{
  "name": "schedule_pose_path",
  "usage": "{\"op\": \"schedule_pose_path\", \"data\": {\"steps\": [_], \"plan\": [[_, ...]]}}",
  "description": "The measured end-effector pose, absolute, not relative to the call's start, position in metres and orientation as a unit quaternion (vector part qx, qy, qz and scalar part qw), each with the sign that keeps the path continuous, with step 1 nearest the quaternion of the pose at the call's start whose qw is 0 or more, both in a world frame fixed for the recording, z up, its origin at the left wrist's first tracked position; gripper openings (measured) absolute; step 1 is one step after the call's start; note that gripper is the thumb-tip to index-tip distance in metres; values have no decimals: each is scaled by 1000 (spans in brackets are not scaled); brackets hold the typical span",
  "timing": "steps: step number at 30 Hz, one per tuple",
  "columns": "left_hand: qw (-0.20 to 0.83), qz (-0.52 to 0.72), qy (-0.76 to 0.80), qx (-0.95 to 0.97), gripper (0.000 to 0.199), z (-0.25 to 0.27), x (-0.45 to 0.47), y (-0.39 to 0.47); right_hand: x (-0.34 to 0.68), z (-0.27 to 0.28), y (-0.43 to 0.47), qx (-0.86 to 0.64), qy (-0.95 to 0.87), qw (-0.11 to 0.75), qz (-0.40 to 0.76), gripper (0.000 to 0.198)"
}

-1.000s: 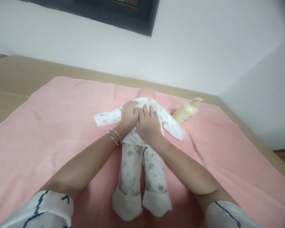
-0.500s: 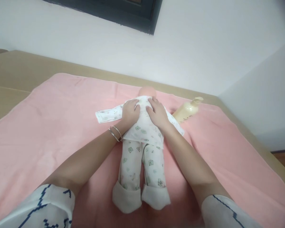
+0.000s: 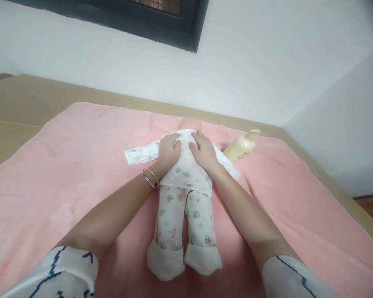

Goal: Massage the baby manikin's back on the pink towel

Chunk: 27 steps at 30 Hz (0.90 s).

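A baby doll [image 3: 190,123] lies face down on a pink blanket [image 3: 96,136], its head away from me. It wears a white printed top [image 3: 186,165] and matching trousers [image 3: 200,215] with thick turned-up cuffs. My left hand [image 3: 169,151] lies flat on the left side of the doll's upper back, thumb apart from the fingers. On the right side, my right hand [image 3: 204,152] rests the same way, fingers extended over the cloth. Both hands hold nothing. The doll's sleeves spread out to either side, and its face is hidden.
A pale yellow pump bottle [image 3: 240,147] lies tilted on the blanket, right of the doll's sleeve. Wooden tabletop [image 3: 15,99] shows around the blanket. Behind it rises a white wall [image 3: 242,74] with a dark window frame [image 3: 161,33].
The view has tilted up slightly, so more of the window frame shows. My hands stay on the doll's upper back with hardly any visible shift.
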<state>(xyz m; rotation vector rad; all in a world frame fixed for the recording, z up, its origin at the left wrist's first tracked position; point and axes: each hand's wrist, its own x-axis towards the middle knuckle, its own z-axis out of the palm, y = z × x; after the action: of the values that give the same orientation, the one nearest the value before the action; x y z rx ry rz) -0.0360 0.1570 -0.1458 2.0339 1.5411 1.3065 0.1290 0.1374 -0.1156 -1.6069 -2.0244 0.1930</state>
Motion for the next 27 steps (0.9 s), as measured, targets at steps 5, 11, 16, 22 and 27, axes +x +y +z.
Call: {"op": "schedule_pose_path", "data": {"steps": [5,11,16,22,27], "plan": [[138,450,534,702,44,-147,-37,157,126,-113,136,-601,-752,260,77,61],[129,455,533,701,41,-149,-37,160,126,-109,134,-605,-759,234,57,62],[136,457,530,702,42,-148,-36,159,107,-103,110,-626,-767,141,10,68],[145,447,538,699,42,-145,-36,158,81,-102,83,-572,-809,128,-30,61],[152,451,540,694,43,-145,-35,158,92,-94,98,-569,-810,136,38,58]]}}
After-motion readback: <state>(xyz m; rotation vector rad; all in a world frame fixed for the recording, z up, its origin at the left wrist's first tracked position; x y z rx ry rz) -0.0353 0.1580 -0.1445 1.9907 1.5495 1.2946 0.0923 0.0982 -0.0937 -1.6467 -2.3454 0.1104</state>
